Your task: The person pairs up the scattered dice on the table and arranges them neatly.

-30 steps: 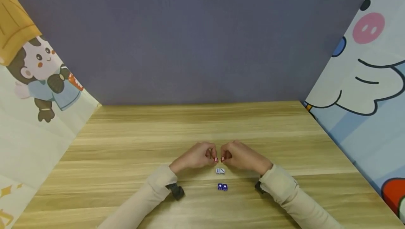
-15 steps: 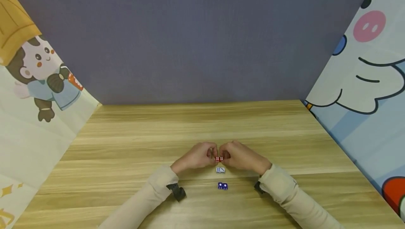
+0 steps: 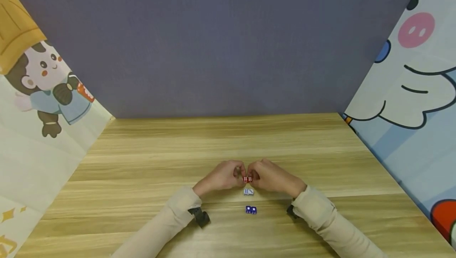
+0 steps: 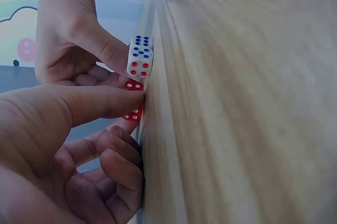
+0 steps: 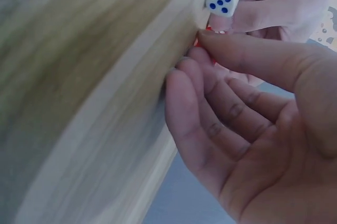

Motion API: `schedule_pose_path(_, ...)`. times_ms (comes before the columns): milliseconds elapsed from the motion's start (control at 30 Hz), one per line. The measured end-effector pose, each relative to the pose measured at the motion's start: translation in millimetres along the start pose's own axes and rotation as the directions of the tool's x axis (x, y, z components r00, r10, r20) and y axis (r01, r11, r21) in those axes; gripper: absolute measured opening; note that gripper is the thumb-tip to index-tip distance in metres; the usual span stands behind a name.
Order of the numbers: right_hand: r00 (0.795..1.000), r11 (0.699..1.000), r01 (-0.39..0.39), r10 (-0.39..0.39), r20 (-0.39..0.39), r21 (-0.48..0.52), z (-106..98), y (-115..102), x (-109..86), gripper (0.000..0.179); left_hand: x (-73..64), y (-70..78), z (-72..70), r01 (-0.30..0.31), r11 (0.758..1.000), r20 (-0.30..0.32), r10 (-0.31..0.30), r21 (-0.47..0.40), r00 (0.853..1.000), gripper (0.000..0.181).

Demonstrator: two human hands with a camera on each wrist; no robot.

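Note:
Two red dice with white pips sit side by side in the head view, the left red die (image 3: 245, 179) against the right red die (image 3: 250, 179). My left hand (image 3: 223, 176) pinches the left one between thumb and finger, and my right hand (image 3: 271, 175) pinches its partner. In the left wrist view, my thumb covers much of a red die (image 4: 134, 113). Only a sliver of red die (image 5: 198, 42) shows past my thumb in the right wrist view. Just nearer than the red pair is a pair of white dice (image 3: 248, 192) with coloured pips.
A pair of blue dice (image 3: 251, 209) lies closer to me, in line with the white pair. The wood-grain table (image 3: 149, 151) ends at a grey back panel (image 3: 228, 52). Cartoon-printed sheets (image 3: 50, 92) flank it on both sides.
One second ago the red dice were apart, one in each hand; both hands have moved inward and the dice now meet. Over the last half second almost nothing has moved.

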State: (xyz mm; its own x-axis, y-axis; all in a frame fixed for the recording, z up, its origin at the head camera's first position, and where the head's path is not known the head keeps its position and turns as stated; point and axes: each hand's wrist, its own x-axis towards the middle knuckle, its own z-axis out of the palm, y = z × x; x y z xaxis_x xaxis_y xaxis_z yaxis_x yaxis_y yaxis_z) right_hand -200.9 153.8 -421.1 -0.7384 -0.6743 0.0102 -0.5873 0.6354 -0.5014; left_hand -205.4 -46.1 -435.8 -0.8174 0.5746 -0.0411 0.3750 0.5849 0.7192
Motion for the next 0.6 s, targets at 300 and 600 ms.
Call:
schedule_pose_path(300, 1.000, 1.000, -0.002, 0.002, 0.031, -0.016, -3.0, -3.3, 0.2, 0.018, -0.4, 0.1, 0.2, 0.038, 0.999, -0.010, -0.037, 0.013, 0.999, 0.020)
schedule_pose_path(600, 0.991, 0.990, -0.136, 0.136, 0.002, -0.030, -17.9, -0.7, -11.0, 0.033, -13.0, 0.8, -19.0, 0.036, 0.998, 0.041, -0.034, -0.041, 0.999, 0.031)
